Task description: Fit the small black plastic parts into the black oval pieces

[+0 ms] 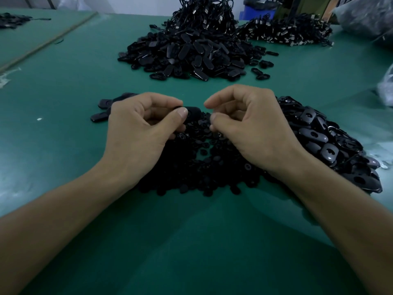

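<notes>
My left hand pinches a black oval piece between thumb and fingers, just above a low heap of small black plastic parts. My right hand hovers beside it, thumb and forefinger curled close together over the same heap; whether a small part sits between those fingertips I cannot tell. A pile of black oval pieces with holes spreads to the right of my right hand. A few oval pieces lie left of my left hand.
A big heap of black oval pieces sits farther back on the green table, with a mound of corded parts behind it and another to its right. Plastic bags lie at the far right.
</notes>
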A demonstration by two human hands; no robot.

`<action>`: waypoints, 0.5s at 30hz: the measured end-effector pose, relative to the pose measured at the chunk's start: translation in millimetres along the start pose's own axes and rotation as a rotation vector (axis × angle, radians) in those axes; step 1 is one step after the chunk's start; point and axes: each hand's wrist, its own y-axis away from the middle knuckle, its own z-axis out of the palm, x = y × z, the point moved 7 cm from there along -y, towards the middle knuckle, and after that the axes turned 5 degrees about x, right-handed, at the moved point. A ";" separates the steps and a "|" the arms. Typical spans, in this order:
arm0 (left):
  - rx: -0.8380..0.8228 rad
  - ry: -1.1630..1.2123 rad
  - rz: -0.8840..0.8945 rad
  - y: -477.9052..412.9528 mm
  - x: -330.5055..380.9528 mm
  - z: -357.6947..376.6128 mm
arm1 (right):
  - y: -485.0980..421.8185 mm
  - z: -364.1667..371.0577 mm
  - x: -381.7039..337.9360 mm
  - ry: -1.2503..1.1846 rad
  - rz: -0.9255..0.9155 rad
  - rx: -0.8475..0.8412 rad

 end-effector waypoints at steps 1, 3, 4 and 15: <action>-0.003 0.000 0.001 0.1 0.2 0.0 | -0.2 1.3 0.4 -0.022 0.012 -0.022; -0.009 -0.002 0.009 0.1 0.7 0.2 | -0.1 5.2 1.8 -0.044 0.036 -0.076; -0.011 -0.004 0.017 0.0 1.2 0.4 | 0.1 6.7 2.5 -0.042 0.047 -0.097; 0.027 -0.032 0.073 -1.3 2.4 -3.0 | 1.5 6.5 6.3 -0.115 0.116 -0.132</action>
